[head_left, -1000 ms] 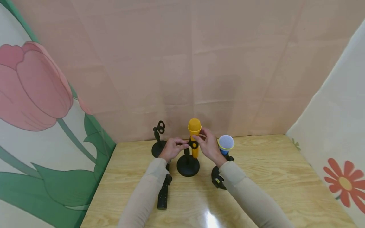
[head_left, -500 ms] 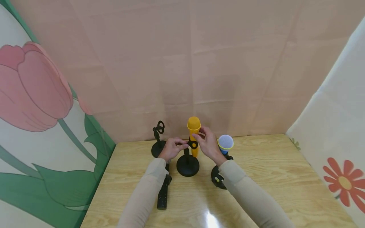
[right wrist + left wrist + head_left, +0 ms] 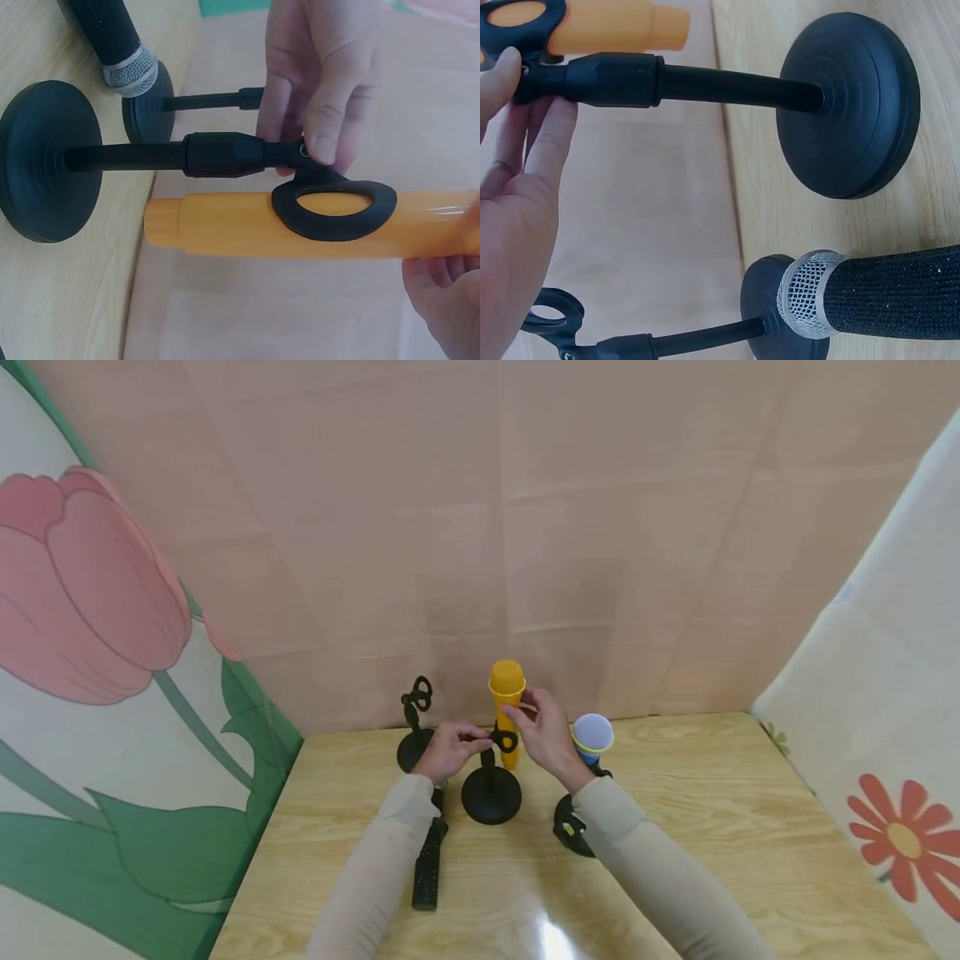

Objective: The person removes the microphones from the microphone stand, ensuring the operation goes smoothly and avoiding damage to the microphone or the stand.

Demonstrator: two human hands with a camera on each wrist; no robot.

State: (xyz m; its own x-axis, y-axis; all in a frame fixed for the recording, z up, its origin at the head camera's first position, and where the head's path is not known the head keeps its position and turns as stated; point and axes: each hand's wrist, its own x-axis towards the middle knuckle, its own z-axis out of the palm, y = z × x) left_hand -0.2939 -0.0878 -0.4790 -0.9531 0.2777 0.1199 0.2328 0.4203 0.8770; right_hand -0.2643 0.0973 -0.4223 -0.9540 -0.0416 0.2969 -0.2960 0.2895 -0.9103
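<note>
A yellow toy microphone [image 3: 507,681] stands nearly upright in the head view. My right hand [image 3: 551,739] grips its upper body between thumb and fingers, below the head. My left hand [image 3: 446,752] pinches the clip joint at the top of a black desktop microphone stand [image 3: 491,797]. In the right wrist view, one loop of the clip [image 3: 334,232] lies across the handle of the microphone [image 3: 232,225]. The round base [image 3: 862,105] rests on the table in the left wrist view, with its short pole upright.
Another black stand [image 3: 415,747] with a looped clip is behind my left hand. A black microphone with a silver mesh head [image 3: 810,294] lies near my left forearm. To the right, a blue-and-white microphone [image 3: 592,735] sits in a third stand [image 3: 572,831]. A pink backdrop [image 3: 637,527] borders the wooden table [image 3: 675,793].
The yellow microphone has risen slightly and shifted a little left with my right hand. My left hand keeps its pinch on the stand's clip joint.
</note>
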